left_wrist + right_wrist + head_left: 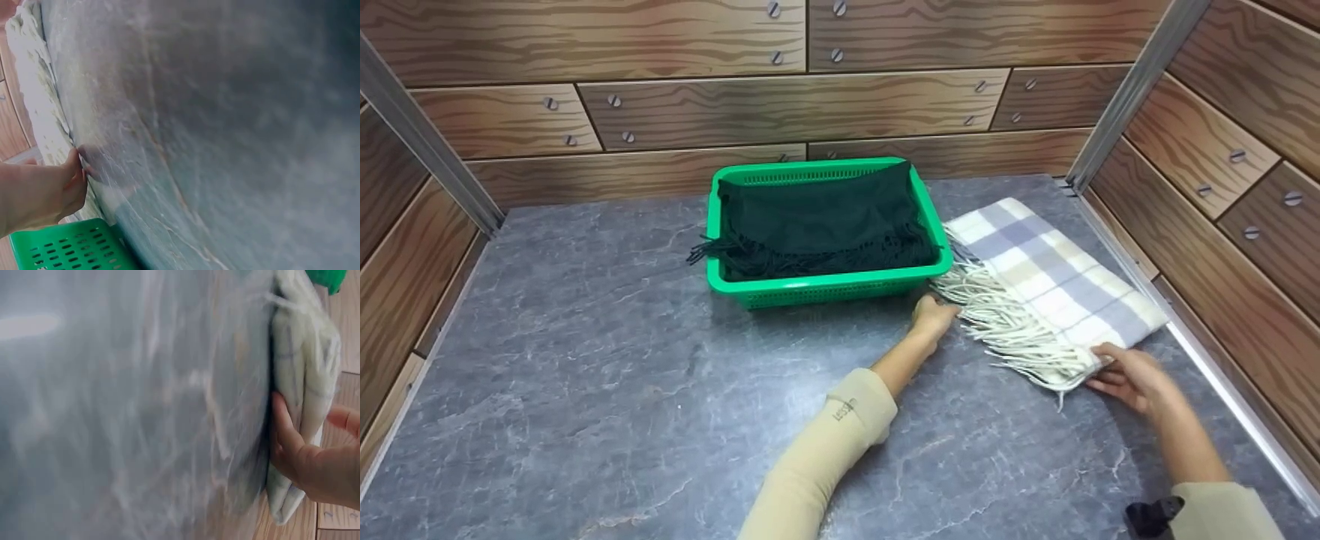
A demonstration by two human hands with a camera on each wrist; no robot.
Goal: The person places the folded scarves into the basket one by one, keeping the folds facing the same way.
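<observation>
A folded white, beige and grey-purple plaid scarf (1050, 270) with cream fringe lies on the right, its fringe facing the hands. At the fringe's left end, close to the basket, my left hand (934, 321) pinches the edge with curled fingers; the left wrist view shows this hand (48, 194) low against the tabletop. My right hand (1136, 379) grips the scarf's near corner, thumb above and fingers below. From the right wrist, the folded layers (304, 371) stand between thumb and fingers. Some left fingertips are hidden by the fringe.
A green plastic basket (825, 283) stands at the back middle, touching or nearly touching the scarf. Inside it lies a black fringed cloth (817, 214), some strands hanging over the left rim. Wood-patterned walls (697, 112) enclose the grey marbled tabletop (607, 360).
</observation>
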